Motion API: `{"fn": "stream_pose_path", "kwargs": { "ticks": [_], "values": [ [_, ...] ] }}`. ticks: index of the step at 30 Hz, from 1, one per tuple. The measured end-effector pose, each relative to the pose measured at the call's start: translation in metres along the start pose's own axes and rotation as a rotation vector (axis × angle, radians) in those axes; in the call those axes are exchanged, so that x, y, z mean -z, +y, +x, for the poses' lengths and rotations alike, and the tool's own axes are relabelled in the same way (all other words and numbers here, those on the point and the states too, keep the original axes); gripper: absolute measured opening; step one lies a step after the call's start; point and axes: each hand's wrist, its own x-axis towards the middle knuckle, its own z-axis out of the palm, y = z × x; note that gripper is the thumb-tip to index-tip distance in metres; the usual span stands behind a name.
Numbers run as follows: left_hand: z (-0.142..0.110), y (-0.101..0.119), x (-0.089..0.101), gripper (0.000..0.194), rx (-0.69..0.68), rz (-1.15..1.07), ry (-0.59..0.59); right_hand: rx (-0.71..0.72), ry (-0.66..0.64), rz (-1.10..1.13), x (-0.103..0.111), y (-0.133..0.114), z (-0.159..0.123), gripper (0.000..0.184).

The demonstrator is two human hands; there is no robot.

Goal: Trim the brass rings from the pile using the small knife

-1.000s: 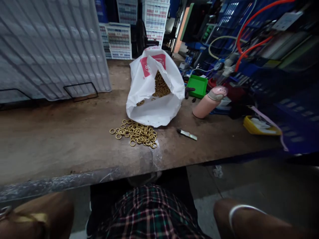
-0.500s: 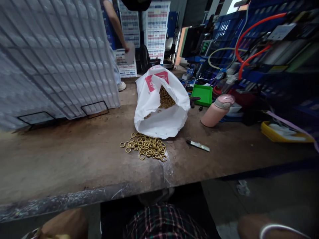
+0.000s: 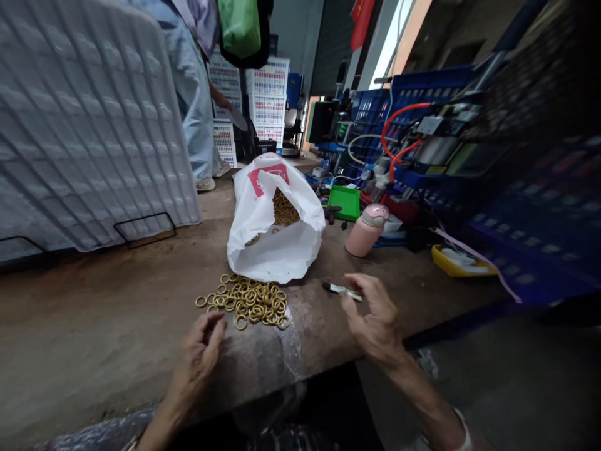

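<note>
A loose pile of brass-coloured rings (image 3: 258, 304) lies on the table in front of a torn white sack (image 3: 277, 257). More rings (image 3: 285, 210) show inside its opening. At the pile's near left edge is my left hand (image 3: 200, 354), its fingers loosely curled with a gap to the thumb and nothing seen in it. To the right, my right hand (image 3: 375, 319) is over the table with thumb and forefinger apart. Between or just beyond those fingertips lies a slim white marker-like stick (image 3: 335, 289) with a black end; whether they touch it I cannot tell.
A pink bottle (image 3: 364, 232) stands right of the sack, near a green tray (image 3: 344, 202) and a yellow tray (image 3: 462, 263). Stacked translucent white trays (image 3: 103, 138) rise on the left. Behind them stands another person (image 3: 195, 119). Blue crates (image 3: 526, 213) fill the right side.
Both my hands have come up from below the table edge to over the table. The view has shifted, so the table things appear further left and lower. The rings and sack look undisturbed.
</note>
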Motion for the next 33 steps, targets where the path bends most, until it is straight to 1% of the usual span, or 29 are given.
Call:
{"fn": "stream_pose_path", "kwargs": {
  "ticks": [1, 2, 4, 5, 7, 8, 10, 14, 18, 23, 29, 33],
  "values": [
    [0.000, -0.014, -0.011, 0.041, 0.011, 0.061, -0.033, 0.005, -0.023, -0.068, -0.007, 0.010, -0.001, 0.027],
    [-0.001, -0.026, -0.021, 0.042, 0.014, 0.121, -0.025, 0.015, -0.048, -0.158, -0.016, 0.022, -0.004, 0.028],
    [-0.005, -0.041, -0.036, 0.040, -0.058, 0.201, -0.007, -0.091, -0.185, -0.351, -0.036, 0.047, -0.014, 0.034],
    [-0.006, -0.043, -0.042, 0.039, -0.089, 0.245, 0.006, -0.143, -0.243, -0.401, -0.045, 0.059, -0.020, 0.036],
    [-0.007, -0.041, -0.051, 0.037, -0.135, 0.350, 0.026, -0.196, -0.326, -0.441, -0.061, 0.076, -0.029, 0.037],
    [-0.007, -0.037, -0.055, 0.038, -0.137, 0.411, 0.025, -0.203, -0.357, -0.444, -0.067, 0.081, -0.032, 0.037],
    [-0.007, -0.030, -0.060, 0.038, -0.099, 0.521, 0.014, -0.191, -0.388, -0.445, -0.073, 0.086, -0.037, 0.036],
    [-0.006, -0.025, -0.064, 0.034, -0.003, 0.634, -0.010, -0.159, -0.355, -0.463, -0.074, 0.087, -0.038, 0.034],
    [-0.006, -0.028, -0.063, 0.028, -0.020, 0.653, -0.017, -0.135, -0.315, -0.450, -0.076, 0.091, -0.041, 0.031],
    [-0.005, -0.030, -0.063, 0.021, -0.037, 0.662, -0.008, -0.105, -0.270, -0.453, -0.078, 0.096, -0.045, 0.032],
    [-0.001, -0.037, -0.067, 0.029, -0.008, 0.641, -0.044, -0.113, -0.203, -0.394, -0.080, 0.099, -0.047, 0.028],
    [0.006, -0.044, -0.071, 0.033, -0.029, 0.637, -0.079, -0.111, -0.132, -0.334, -0.083, 0.101, -0.048, 0.026]
  ]
}}
